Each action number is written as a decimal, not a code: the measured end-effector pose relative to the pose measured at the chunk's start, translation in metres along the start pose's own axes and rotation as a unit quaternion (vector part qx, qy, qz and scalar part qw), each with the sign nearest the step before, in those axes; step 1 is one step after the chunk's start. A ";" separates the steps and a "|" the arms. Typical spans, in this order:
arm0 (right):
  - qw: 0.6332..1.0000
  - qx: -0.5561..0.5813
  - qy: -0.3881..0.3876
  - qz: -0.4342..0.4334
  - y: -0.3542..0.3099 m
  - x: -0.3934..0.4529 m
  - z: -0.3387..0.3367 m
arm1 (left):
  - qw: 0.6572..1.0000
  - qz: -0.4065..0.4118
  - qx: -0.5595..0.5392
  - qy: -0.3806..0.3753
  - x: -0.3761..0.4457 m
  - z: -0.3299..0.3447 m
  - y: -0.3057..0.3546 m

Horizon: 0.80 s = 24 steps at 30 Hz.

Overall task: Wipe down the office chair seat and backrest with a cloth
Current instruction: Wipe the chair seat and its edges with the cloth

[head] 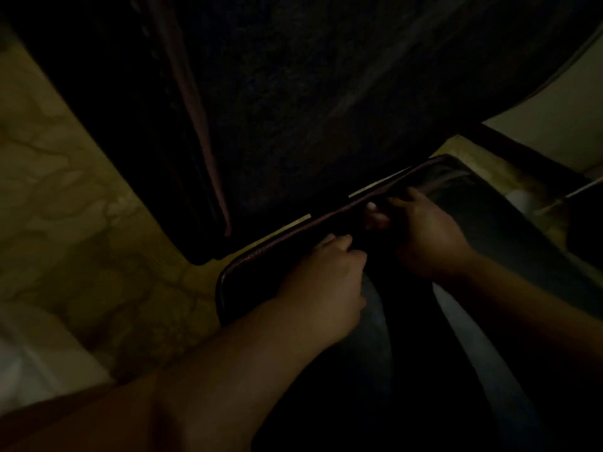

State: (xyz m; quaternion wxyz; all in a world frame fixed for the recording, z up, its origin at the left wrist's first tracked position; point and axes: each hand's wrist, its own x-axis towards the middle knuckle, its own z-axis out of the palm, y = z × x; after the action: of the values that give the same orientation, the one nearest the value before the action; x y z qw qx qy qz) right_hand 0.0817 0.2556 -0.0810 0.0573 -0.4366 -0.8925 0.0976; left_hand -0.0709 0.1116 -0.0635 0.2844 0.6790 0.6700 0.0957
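Chair seat edge running lower-left to upper-right, left hand and right hand curled — seemingly gripping dark cloth

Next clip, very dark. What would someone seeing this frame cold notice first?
First, the two bare hands at centre: the left hand and the right hand, both with curled fingers at the far edge of a dark padded chair seat. A dark cloth between them is hard to make out. A big dark fabric mass fills the top, with pale marbled floor on the left.
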 end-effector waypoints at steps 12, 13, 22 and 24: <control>0.998 0.007 -0.026 -0.058 0.014 -0.002 -0.010 | 0.986 -0.081 0.104 -0.107 0.015 0.005 0.027; 0.998 -0.004 -0.044 -0.051 0.028 -0.002 -0.016 | 0.981 -0.085 0.118 -0.129 0.013 0.008 0.031; 0.999 0.010 0.042 0.016 0.020 0.014 0.001 | 0.995 -0.030 0.082 -0.055 0.060 -0.002 0.020; 1.000 0.015 0.009 -0.010 0.030 -0.008 -0.011 | 0.993 -0.035 0.092 -0.073 0.064 0.003 0.021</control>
State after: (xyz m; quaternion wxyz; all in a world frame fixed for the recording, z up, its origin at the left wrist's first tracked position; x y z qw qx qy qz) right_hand 0.1123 0.2687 -0.0770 0.0726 -0.4280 -0.8945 0.1063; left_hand -0.0456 0.1741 -0.0714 0.2721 0.6835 0.6769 -0.0258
